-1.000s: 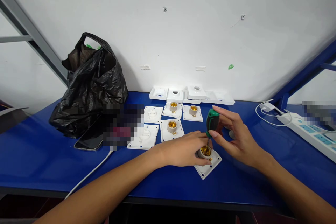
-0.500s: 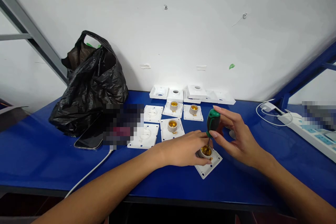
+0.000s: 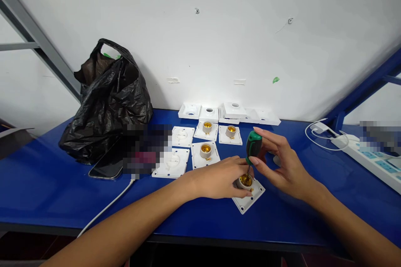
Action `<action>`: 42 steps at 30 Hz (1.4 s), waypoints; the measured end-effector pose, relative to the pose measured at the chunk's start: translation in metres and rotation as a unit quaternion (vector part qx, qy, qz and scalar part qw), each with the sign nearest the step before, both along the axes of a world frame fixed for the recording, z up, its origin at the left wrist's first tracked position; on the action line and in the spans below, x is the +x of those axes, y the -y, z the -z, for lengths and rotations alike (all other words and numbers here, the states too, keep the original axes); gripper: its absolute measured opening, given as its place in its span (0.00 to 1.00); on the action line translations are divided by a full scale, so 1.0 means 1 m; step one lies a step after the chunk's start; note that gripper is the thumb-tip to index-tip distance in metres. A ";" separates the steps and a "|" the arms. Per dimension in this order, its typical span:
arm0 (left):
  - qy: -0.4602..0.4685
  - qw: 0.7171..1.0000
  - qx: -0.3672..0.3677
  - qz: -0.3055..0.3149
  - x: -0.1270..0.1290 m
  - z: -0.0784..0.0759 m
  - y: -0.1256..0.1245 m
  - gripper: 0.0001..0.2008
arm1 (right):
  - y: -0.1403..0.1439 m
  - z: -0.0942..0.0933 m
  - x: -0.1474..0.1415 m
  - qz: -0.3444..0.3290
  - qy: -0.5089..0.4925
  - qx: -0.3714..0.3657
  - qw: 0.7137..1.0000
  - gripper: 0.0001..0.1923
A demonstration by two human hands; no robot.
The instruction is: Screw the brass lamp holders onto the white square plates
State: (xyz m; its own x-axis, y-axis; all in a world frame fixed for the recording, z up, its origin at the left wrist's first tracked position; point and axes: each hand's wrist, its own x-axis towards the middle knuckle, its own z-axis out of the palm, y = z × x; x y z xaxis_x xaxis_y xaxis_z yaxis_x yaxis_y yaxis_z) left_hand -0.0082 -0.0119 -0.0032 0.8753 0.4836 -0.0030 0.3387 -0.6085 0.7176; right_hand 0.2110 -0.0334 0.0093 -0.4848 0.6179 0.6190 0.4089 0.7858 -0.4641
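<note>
My right hand (image 3: 278, 160) grips a green and black screwdriver (image 3: 254, 145) by its handle, with the thumb and fingers around it. The shaft points down into the brass-lined cup of a lamp socket (image 3: 245, 181), which sits on a square white base plate (image 3: 249, 202) on the table. Around that socket my left hand (image 3: 222, 177) is closed, thumb at the near side and fingers at the far side. Whatever the screwdriver tip touches inside the cup is too small to make out.
Behind my hands lie several white plates (image 3: 171, 164), some bearing sockets (image 3: 206, 150). White covers (image 3: 234, 110) line the wall. On the left are a black plastic bag (image 3: 109, 104), a phone (image 3: 106, 164) and a white cable (image 3: 106, 206). A power strip (image 3: 372, 162) lies on the right.
The view has shifted very slightly. Both hands, the screwdriver and the socket stay in nearly the same place.
</note>
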 end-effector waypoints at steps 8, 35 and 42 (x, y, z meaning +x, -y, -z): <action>0.003 1.000 0.000 0.003 0.000 0.002 -0.001 0.15 | 0.000 0.001 0.001 0.004 -0.002 0.002 1.000 0.38; -0.003 1.000 0.011 0.006 0.000 0.000 0.000 0.14 | 0.000 0.001 0.001 0.004 -0.003 -0.004 1.000 0.38; -0.001 1.000 0.020 0.003 0.001 0.000 0.001 0.15 | 0.001 0.001 0.001 0.011 0.002 -0.001 1.000 0.38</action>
